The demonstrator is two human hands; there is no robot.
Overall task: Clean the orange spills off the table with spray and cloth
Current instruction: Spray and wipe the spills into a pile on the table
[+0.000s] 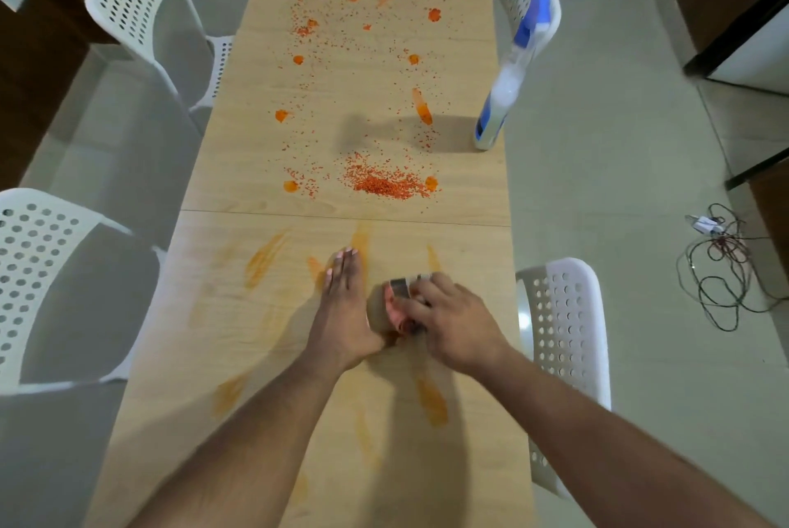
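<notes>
- Table [239,169]: long pale wooden top, seen from above, with a seam across its width.
- Orange spills [380,184]: grains and wet blobs scattered over the far half; the densest heap lies just beyond the seam. Faint orange smears [431,401] streak the near half.
- Spray bottle [497,109]: blue and white, upright near the table's right edge on the far half, well apart from both hands.
- Left hand [341,310]: fingers straight and together, edge of the palm set on the table, holding nothing.
- Right hand [448,322]: fingers curled over a small blurred object [399,301], grey and pinkish, pressed to the table just beside the left hand; whether it is the cloth cannot be told.
- White perforated chairs [563,322] stand along both sides.
- A tangle of cable [726,267] lies on the floor at right.
</notes>
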